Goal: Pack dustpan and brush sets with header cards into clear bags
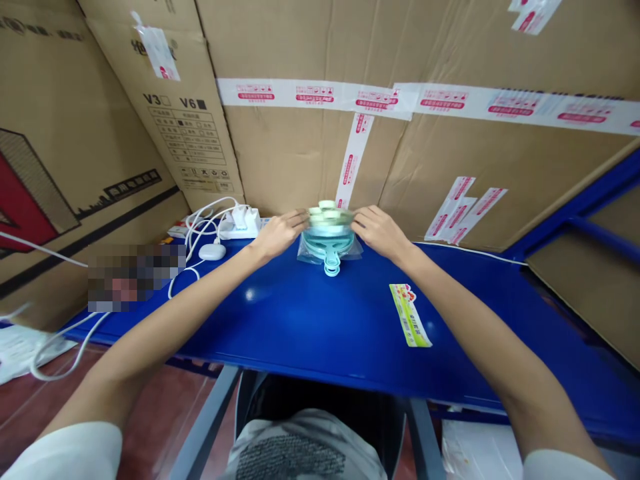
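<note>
At the back of the blue table, my left hand pinches the left edge of a pale green plastic piece. It is blurred, and I cannot make out its kind. My right hand pinches the piece's right edge in the same way. Just below it is a light blue plastic piece, with a looped handle toward me. Under this lies a clear plastic bag. Whether the green and blue pieces touch is unclear.
A printed card lies right of centre. At the left stand a white power strip with cables and a white oval case. Taped cardboard walls the back. A blue metal frame rises at the right.
</note>
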Tool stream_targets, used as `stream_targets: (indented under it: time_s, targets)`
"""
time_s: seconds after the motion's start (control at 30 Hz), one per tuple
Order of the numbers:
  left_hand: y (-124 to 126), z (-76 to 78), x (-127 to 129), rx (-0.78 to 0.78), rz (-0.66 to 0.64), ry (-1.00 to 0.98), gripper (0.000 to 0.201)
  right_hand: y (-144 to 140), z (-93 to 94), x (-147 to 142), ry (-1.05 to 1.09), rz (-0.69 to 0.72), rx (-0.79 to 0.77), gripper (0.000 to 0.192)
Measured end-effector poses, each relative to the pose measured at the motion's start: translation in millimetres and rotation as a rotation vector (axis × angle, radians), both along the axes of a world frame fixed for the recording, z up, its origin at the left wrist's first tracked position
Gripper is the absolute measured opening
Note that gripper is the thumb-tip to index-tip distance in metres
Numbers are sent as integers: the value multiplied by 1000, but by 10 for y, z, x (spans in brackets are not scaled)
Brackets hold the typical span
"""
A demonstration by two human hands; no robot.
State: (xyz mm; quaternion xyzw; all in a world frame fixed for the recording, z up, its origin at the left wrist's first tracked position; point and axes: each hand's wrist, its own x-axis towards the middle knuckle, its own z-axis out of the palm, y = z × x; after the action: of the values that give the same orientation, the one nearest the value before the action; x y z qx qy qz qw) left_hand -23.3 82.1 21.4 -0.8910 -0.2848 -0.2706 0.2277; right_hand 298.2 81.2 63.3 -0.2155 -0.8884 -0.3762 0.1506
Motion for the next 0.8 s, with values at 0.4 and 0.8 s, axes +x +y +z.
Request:
stream_targets:
  time_s: [0.4,0.8]
  targets:
    - [-107,-183,-44,23,-102,-24,31,-189,106,-28,-52,-82,-157,15]
    - [-124,-366,43,52,-79,-33,27,-72,-335,43,-66,-40,-148,23]
